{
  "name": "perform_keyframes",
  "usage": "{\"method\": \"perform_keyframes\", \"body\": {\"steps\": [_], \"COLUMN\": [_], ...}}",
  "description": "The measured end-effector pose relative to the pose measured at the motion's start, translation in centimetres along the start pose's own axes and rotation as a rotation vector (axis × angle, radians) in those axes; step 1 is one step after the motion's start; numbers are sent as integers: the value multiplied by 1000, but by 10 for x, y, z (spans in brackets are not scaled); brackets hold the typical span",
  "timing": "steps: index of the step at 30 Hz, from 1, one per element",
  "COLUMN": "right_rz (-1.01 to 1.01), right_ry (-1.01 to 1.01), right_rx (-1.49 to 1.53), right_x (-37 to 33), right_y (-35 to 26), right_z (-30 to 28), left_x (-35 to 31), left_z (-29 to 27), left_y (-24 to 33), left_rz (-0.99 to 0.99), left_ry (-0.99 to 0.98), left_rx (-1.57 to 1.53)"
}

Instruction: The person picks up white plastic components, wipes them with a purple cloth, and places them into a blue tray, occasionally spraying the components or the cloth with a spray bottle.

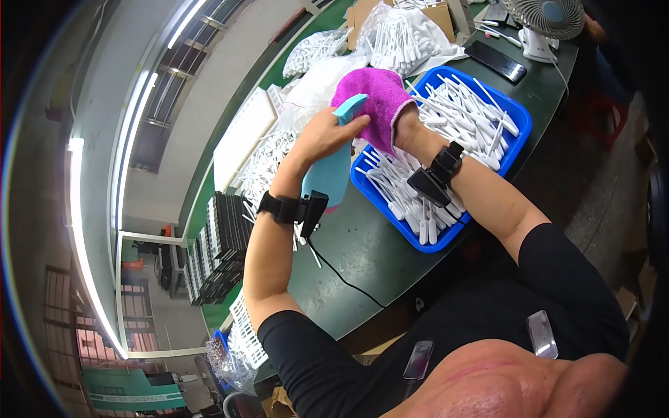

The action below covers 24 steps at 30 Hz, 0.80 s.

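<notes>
My left hand (317,138) is closed around the neck of a light blue spray bottle (329,175), its head tilted toward a purple cloth (375,96). The cloth covers my right hand (408,127) up to the wrist; my fingers are hidden inside it, and it is held up beside the sprayer head. Below and to the right of the cloth lies a blue tray (527,125), with many white stick-shaped plastic pieces (456,111) in two groups. My right forearm crosses over the tray. A black strap device sits on each wrist.
Clear bags of white pieces (397,38) and a cardboard box (362,15) are at the back. A phone (496,61) and a fan (547,17) stand far right. More loose pieces (268,164) and stacked black trays (217,240) lie left on the green table (334,268).
</notes>
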State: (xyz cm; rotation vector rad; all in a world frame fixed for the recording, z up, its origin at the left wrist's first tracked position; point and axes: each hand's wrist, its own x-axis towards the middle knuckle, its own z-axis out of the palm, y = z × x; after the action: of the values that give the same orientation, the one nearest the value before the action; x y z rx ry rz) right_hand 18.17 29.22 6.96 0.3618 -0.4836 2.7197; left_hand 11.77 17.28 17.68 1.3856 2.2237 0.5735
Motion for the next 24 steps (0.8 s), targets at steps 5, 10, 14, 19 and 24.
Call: {"method": "perform_keyframes", "body": {"steps": [5,10,14,19,24], "right_rz": [-2,0,-17,4,8], "right_ry": [200,119,115,211,297], "right_rx": [71,83,52,85,-73], "right_x": [0,3,6,0,5], "right_y": [-7,-7,-6,-7,-4], "right_z": [9,0,-4,8,5], "left_x": [5,8,18,18,22], "left_z": [5,5,-3,6,7], "left_y": [-2,5,-4,-9,-16], "left_rz": [-19,-31,-47,34,87], "left_ry": [-34,123,95,37,21], "left_rx": [-6,-123,177,63,140]}}
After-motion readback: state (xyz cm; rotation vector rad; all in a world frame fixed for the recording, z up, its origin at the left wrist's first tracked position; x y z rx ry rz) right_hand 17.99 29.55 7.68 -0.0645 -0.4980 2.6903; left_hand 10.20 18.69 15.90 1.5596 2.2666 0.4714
